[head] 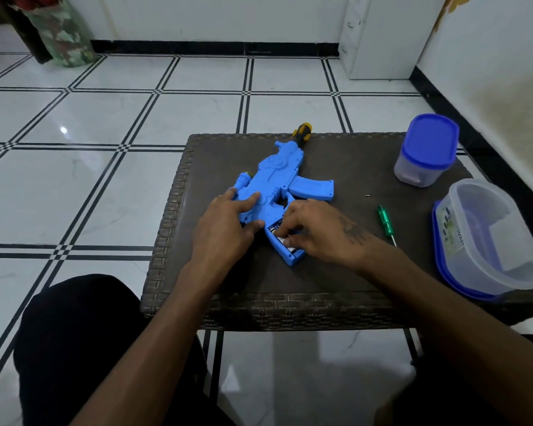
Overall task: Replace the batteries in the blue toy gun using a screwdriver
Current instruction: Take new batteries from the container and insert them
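- Two hands are laid on the gun (277,179), which lies flat on the table (336,281), muzzle at the far edge, grip pointed at the person.
- Grip's long axis runs from the trigger down and right toward the near edge; the battery bay (282,238) is uncovered there, cells partly seen under the fingers.
- Right hand (317,232) is the one at the bay: fingertips are curled into the opening from its right side, bunched close; whether a cell is actually pinched cannot be told.
- Left hand (225,229) is pressed on the body just left of the bay, fingers spread, thumb against the grip's root, nothing gripped.
- Screwdriver (386,224) is left untouched, right of the right hand, shaft toward the person.
- Judged: cells are best lifted up and rightward, out across the grip's axis, with the body held down by the left.
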Motion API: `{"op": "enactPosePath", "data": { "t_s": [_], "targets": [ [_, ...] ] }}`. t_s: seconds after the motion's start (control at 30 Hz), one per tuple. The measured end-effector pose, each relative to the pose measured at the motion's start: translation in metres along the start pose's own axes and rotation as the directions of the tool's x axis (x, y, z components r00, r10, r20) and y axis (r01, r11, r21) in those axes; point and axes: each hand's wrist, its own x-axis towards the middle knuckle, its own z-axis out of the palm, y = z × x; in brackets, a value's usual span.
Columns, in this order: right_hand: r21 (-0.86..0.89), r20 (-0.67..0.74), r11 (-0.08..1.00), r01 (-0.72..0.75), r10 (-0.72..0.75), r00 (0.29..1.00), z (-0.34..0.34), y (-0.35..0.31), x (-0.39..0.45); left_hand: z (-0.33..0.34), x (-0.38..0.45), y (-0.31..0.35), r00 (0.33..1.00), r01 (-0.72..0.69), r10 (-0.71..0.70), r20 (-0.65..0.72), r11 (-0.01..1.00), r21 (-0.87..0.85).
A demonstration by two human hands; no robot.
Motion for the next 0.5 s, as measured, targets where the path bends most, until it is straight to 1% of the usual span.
{"op": "enactPosePath", "data": {
  "t_s": [0.2, 0.5],
  "targets": [
    [0.024, 0.017, 0.999, -0.048, 0.047, 0.999, 0.002, 0.001, 0.005, 0.000, -0.001, 0.000, 1.000, -0.012, 0.012, 0.002, 1.000, 0.009],
    [0.089, 0.128, 0.996, -0.001, -0.010, 0.992, -0.019, 0.008, -0.006, -0.003, -0.002, 0.005, 1.000, -0.007, 0.007, 0.018, 1.000, 0.026]
  ]
}}
